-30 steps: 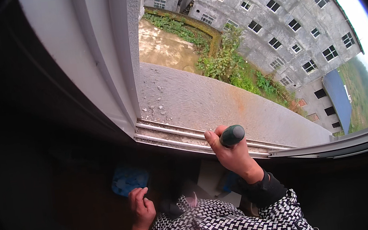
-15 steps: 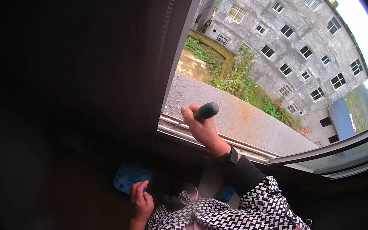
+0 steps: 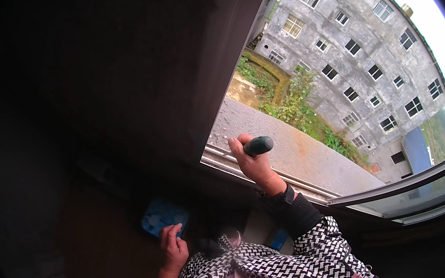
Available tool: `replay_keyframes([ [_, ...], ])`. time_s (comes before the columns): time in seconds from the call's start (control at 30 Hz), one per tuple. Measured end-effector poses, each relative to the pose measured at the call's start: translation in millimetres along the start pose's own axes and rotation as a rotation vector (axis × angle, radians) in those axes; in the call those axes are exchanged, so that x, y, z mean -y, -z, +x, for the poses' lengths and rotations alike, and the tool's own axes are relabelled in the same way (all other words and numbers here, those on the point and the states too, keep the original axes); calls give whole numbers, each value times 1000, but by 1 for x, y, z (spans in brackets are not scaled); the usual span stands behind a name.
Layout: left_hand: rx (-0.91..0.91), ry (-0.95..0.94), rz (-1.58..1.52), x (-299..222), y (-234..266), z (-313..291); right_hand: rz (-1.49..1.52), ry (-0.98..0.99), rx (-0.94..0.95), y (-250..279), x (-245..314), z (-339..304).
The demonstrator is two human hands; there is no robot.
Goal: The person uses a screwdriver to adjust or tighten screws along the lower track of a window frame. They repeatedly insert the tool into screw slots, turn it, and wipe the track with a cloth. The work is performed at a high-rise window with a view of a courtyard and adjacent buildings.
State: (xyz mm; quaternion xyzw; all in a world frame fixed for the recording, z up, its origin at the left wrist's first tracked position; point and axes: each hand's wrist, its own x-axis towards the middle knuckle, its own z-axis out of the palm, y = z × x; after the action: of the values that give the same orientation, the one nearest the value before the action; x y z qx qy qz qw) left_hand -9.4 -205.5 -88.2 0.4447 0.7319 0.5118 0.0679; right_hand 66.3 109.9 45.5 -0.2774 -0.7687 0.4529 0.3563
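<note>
My right hand point(image 3: 255, 164) is closed round the thick dark green handle of a tool point(image 3: 259, 146), over the window track point(image 3: 219, 160). The handle's rounded butt points right; the tool's working end is hidden by my fingers. Low and to the left, my left hand point(image 3: 174, 249) has its fingers curled together in front of my body, and whatever they may hold cannot be made out. Just beyond it, in the dark below the window, sits a blue patterned thing point(image 3: 160, 215), its kind unclear.
Outside the track runs a concrete ledge point(image 3: 289, 142) with small crumbs at its left end. A sliding glass pane point(image 3: 420, 188) stands at the right, a dark frame point(image 3: 233, 44) at the left. Beyond are plants and a grey building point(image 3: 346, 64). A smaller blue object point(image 3: 279, 239) lies below.
The whole view has shifted slightly, so the window scene sits a little farther right and lower. My right hand keeps its grip on the green-handled tool near the track; my left hand stays curled.
</note>
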Motion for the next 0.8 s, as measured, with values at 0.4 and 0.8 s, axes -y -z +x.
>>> replay_keyframes([
  [0.4, 11, 24, -14, -2, -2, -1, 23, -27, -35, 3, -5, -5],
  [0.8, 67, 20, 0, -4, -3, 6, 202, -242, -52, 16, 6, 11],
])
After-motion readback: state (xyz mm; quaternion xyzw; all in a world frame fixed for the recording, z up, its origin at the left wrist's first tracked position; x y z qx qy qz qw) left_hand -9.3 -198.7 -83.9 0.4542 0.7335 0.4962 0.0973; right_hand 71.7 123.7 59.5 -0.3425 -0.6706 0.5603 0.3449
